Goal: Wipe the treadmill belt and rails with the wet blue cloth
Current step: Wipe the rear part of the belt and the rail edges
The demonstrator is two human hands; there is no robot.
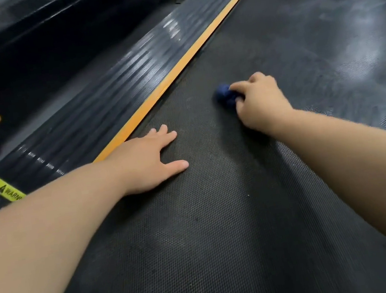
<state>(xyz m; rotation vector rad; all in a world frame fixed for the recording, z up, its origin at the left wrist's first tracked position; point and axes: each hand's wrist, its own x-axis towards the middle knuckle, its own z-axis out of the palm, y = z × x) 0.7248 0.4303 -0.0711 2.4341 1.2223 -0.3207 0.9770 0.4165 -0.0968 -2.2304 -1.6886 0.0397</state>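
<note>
From the head camera, the right hand (259,102) reached out over the treadmill belt (225,241), its fingers curled round a bunched wet blue cloth (225,96) and pressing it down onto the textured surface, probably so the wad could scrub under firm pressure. The left hand (148,161) lay flat on the belt with fingers straight and spread, holding nothing, close beside the orange edge strip (182,59); it seemed to serve as a brace for the person's weight while leaning forward. The ribbed left rail (105,94) ran alongside, a yellow warning label (3,188) at its near end. Pale smears showed on the belt's far right, suggesting wiping remained unfinished there.
</note>
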